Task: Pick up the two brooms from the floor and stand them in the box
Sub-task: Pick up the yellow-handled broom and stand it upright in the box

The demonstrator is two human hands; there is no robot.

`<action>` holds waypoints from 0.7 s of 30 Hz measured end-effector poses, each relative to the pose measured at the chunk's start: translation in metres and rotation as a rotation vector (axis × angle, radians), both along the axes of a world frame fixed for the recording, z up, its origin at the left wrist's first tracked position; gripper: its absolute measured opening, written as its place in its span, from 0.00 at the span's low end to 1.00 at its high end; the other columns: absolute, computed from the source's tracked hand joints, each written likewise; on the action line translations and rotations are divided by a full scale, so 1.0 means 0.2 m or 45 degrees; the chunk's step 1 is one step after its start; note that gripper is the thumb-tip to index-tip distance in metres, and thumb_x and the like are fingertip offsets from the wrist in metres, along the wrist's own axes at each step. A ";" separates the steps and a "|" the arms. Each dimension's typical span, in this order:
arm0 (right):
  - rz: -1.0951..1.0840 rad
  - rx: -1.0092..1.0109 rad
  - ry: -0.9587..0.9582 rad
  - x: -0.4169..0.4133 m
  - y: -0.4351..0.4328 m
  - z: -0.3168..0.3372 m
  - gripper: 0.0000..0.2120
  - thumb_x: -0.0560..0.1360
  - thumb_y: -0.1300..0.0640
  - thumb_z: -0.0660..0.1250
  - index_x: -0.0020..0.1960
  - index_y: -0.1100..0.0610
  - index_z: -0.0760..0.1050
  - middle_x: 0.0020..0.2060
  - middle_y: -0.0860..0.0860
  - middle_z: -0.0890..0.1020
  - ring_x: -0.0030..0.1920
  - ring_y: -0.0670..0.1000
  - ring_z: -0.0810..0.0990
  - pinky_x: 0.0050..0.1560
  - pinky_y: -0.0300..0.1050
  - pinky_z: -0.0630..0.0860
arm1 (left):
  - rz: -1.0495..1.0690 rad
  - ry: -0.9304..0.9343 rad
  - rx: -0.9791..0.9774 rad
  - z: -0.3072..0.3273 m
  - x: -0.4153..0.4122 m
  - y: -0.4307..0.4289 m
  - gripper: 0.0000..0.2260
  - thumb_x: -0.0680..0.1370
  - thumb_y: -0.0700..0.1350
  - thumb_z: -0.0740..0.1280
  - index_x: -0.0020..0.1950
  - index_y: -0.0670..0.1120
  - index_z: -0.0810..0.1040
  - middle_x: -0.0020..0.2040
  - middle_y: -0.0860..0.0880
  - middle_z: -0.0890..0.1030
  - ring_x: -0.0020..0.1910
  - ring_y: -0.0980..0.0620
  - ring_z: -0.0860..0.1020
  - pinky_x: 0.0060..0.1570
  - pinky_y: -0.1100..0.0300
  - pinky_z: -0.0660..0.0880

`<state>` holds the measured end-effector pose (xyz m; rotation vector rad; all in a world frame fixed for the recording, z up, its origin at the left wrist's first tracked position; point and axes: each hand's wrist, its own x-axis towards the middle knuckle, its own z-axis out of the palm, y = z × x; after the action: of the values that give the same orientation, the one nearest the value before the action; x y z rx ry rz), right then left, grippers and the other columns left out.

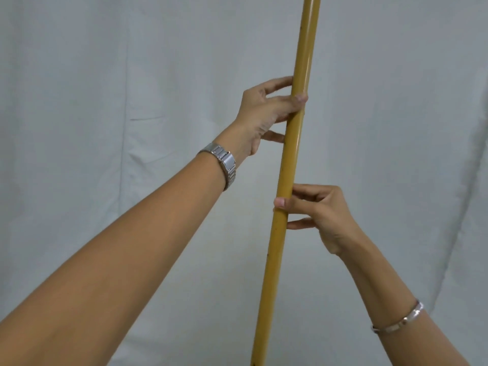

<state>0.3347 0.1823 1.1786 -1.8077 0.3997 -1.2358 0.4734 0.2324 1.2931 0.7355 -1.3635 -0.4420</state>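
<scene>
A yellow broom handle (298, 62) runs almost upright through the middle of the head view, leaning slightly to the right at the top. My left hand (266, 112) grips it from the left, higher up, thumb wrapped over the front. My right hand (317, 212) holds it from the right, lower down, thumb across the pole. The broom's head, the second broom and the box are out of view below the frame.
A pale grey cloth backdrop (105, 88) fills the whole background behind the pole. A metal watch (224, 162) sits on my left wrist and a silver bangle (401, 320) on my right.
</scene>
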 end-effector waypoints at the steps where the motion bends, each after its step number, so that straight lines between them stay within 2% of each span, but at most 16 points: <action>1: 0.044 0.020 0.008 0.04 -0.03 -0.01 0.10 0.63 0.63 0.76 0.44 0.60 0.84 0.41 0.63 0.83 0.39 0.55 0.86 0.32 0.44 0.81 | 0.037 -0.003 0.003 -0.01 0.02 -0.02 0.19 0.69 0.42 0.74 0.58 0.49 0.77 0.45 0.48 0.85 0.42 0.53 0.83 0.31 0.53 0.80; 3: 0.122 0.043 0.025 0.12 -0.11 -0.03 0.09 0.63 0.64 0.76 0.44 0.61 0.84 0.39 0.60 0.83 0.40 0.55 0.86 0.33 0.43 0.81 | 0.105 -0.009 0.001 -0.03 0.07 -0.06 0.19 0.68 0.42 0.75 0.57 0.49 0.78 0.43 0.51 0.85 0.39 0.55 0.83 0.30 0.55 0.80; 11: 0.323 0.094 0.028 0.53 -0.35 -0.12 0.07 0.65 0.65 0.75 0.43 0.58 0.84 0.38 0.56 0.85 0.42 0.56 0.86 0.35 0.43 0.81 | 0.394 -0.028 0.006 -0.12 0.34 -0.16 0.22 0.67 0.42 0.76 0.59 0.51 0.77 0.49 0.49 0.85 0.46 0.54 0.83 0.34 0.49 0.82; 17: 0.386 0.101 0.078 0.86 -0.48 -0.28 0.08 0.66 0.65 0.74 0.43 0.55 0.84 0.39 0.54 0.84 0.43 0.55 0.85 0.45 0.52 0.83 | 0.550 0.039 0.013 -0.29 0.63 -0.24 0.23 0.67 0.41 0.75 0.60 0.52 0.76 0.48 0.53 0.84 0.46 0.54 0.83 0.32 0.52 0.82; 19: 0.380 0.112 0.110 0.96 -0.54 -0.35 0.09 0.66 0.65 0.74 0.44 0.56 0.84 0.39 0.53 0.85 0.42 0.53 0.85 0.45 0.51 0.83 | 0.556 0.058 0.035 -0.36 0.73 -0.29 0.23 0.67 0.41 0.75 0.61 0.52 0.75 0.49 0.52 0.83 0.45 0.55 0.83 0.30 0.55 0.81; 21: 0.354 0.125 0.134 1.04 -0.61 -0.41 0.09 0.66 0.65 0.74 0.45 0.57 0.84 0.40 0.53 0.84 0.41 0.52 0.84 0.44 0.48 0.83 | 0.528 0.080 0.059 -0.42 0.82 -0.36 0.24 0.68 0.40 0.75 0.62 0.50 0.74 0.52 0.49 0.83 0.46 0.53 0.83 0.32 0.54 0.81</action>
<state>0.5425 0.0594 1.0964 -1.7795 0.2521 -0.9176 0.6384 0.1598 1.2082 1.0071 -1.1077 -0.1651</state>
